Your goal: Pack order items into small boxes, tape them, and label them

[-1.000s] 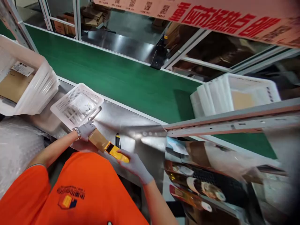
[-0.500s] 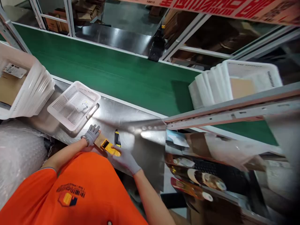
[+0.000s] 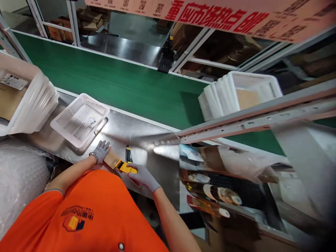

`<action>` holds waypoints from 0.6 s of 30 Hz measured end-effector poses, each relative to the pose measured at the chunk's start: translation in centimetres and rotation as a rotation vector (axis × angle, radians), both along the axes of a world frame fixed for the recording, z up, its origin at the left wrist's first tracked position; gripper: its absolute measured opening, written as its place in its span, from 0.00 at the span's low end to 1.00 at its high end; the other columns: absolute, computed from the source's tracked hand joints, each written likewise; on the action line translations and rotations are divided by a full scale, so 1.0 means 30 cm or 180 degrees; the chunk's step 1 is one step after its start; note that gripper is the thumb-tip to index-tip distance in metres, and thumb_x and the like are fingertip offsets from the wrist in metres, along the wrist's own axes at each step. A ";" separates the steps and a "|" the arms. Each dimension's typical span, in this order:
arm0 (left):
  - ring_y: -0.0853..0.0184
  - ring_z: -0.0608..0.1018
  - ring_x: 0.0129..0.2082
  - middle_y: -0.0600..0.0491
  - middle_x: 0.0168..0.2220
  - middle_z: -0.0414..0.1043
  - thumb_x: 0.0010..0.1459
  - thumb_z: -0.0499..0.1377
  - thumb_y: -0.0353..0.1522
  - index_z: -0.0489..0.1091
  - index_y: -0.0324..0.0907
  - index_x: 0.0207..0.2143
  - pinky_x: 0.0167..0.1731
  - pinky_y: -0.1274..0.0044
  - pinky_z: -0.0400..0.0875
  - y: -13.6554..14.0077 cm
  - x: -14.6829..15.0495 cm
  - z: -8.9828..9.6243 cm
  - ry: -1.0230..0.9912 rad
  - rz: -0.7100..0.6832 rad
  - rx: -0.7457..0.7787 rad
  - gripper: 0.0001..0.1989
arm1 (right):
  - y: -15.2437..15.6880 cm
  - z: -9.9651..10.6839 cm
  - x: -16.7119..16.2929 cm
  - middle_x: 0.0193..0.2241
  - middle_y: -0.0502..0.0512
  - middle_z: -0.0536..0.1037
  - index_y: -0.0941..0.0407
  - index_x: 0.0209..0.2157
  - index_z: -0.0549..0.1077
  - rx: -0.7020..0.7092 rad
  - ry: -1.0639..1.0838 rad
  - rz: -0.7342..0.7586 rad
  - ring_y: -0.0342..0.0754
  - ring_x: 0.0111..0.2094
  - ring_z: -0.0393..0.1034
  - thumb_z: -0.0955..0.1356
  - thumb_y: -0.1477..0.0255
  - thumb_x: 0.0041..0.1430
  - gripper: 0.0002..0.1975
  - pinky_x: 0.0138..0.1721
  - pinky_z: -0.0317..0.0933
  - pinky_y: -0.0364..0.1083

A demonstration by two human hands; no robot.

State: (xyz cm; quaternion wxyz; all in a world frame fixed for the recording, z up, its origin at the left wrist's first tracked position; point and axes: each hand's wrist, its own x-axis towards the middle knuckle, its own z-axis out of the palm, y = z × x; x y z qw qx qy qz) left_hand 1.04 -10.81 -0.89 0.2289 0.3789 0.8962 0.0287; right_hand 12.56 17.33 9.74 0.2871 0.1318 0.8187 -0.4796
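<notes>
My left hand [image 3: 102, 152], in a grey glove, has its fingers spread and presses against the left end of a small brown cardboard box [image 3: 111, 158] on the metal bench. My right hand [image 3: 144, 176], also gloved, is closed around a yellow tape dispenser [image 3: 129, 168]. The dispenser's front is at the right end of the box. Just beyond the dispenser lies a black and yellow utility knife [image 3: 128, 154]. A white perforated basket [image 3: 59, 126] with a labelled, clear packet in it sits past my left hand.
A green conveyor belt [image 3: 126, 89] runs behind the metal bench [image 3: 162, 175]. Stacked white baskets stand at left [image 3: 39, 105] and right [image 3: 215, 101]. Bubble wrap [image 3: 21, 178] is at lower left. A metal rail [image 3: 257, 112] crosses at right, above a shelf with bottles [image 3: 223, 194].
The tape dispenser has moved a little to the right along the box with my right hand, baring more of its top. My left hand stays at the box. The view has shifted slightly.
</notes>
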 end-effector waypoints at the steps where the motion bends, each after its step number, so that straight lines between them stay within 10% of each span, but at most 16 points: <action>1: 0.26 0.47 0.80 0.24 0.81 0.43 0.41 0.75 0.32 0.54 0.32 0.78 0.76 0.39 0.37 0.000 0.000 0.000 0.0000 0.0007 0.0008 0.63 | 0.007 0.000 0.020 0.44 0.59 0.90 0.59 0.52 0.86 0.0040 0.0055 0.0003 0.58 0.42 0.85 0.76 0.67 0.48 0.28 0.45 0.77 0.50; 9: 0.28 0.48 0.81 0.26 0.81 0.45 0.46 0.71 0.29 0.58 0.32 0.77 0.76 0.38 0.37 -0.010 0.003 -0.007 -0.0096 -0.0099 0.0144 0.56 | 0.031 0.019 0.158 0.43 0.58 0.90 0.54 0.50 0.87 0.0334 0.0494 0.0252 0.62 0.43 0.86 0.77 0.60 0.50 0.25 0.46 0.76 0.52; 18: 0.25 0.48 0.80 0.24 0.81 0.44 0.42 0.71 0.28 0.56 0.31 0.78 0.76 0.36 0.37 -0.008 -0.003 0.006 -0.0083 -0.0002 0.0112 0.59 | -0.057 -0.076 0.066 0.29 0.52 0.87 0.56 0.38 0.88 0.0263 0.0145 -0.0133 0.52 0.34 0.81 0.75 0.65 0.50 0.15 0.36 0.71 0.45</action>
